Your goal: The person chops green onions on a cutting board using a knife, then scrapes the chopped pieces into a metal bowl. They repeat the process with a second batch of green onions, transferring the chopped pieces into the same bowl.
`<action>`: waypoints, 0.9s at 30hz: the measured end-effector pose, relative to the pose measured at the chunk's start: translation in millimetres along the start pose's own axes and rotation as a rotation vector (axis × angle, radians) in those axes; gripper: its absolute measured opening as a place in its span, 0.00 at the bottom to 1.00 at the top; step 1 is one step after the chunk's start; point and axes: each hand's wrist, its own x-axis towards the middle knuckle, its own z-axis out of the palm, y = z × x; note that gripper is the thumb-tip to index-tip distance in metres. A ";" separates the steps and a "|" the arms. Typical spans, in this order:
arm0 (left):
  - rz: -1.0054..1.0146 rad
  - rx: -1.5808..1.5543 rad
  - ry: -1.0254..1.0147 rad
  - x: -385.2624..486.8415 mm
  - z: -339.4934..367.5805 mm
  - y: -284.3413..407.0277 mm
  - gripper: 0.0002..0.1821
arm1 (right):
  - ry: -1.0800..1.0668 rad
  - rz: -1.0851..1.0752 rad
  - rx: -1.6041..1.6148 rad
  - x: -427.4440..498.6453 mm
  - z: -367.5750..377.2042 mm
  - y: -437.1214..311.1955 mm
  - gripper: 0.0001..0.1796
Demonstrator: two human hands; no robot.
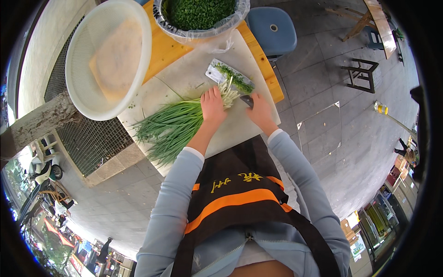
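My left hand (213,106) is on a bundle of scallions or chives (173,121), gripping it close to the pale ends (228,93). The long green leaves fan out to the left over the white cutting board (238,128). To the right, my right hand (260,112) is closed around the dark handle (246,100) of a cleaver. Its broad metal blade (211,72) extends up and left, turned flat, with chopped greens (235,77) spread along it. Part of the handle is hidden by my fingers.
A basin (204,38) lined with clear plastic holds chopped greens beyond the board. A white mesh colander (79,62) stands at the left of the wooden table (264,65). Beyond the table is a blue stool (273,29); a tree trunk (45,116) leans in from the left.
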 end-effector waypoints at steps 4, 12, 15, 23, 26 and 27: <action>0.001 0.027 0.033 -1.7 2.5 -0.7 0.43 | 0.041 -0.035 0.004 -7.1 -31.1 11.4 0.17; -0.028 0.061 0.071 -1.1 -6.6 -0.1 0.46 | 0.066 -0.024 0.014 -30.0 -89.2 39.0 0.15; -0.080 0.164 0.107 0.0 -8.5 5.2 0.47 | 0.101 -0.052 0.138 -32.2 -93.2 50.2 0.16; -0.168 0.083 -0.056 4.1 -7.4 4.9 0.49 | -0.003 0.088 0.565 -23.6 -54.9 54.7 0.13; -0.131 0.154 -0.076 4.1 -8.7 6.0 0.50 | -0.003 0.082 0.603 -18.7 -44.6 44.5 0.12; -0.115 0.183 -0.066 4.0 -9.6 6.9 0.50 | -0.001 0.069 0.591 -17.0 -43.3 41.2 0.12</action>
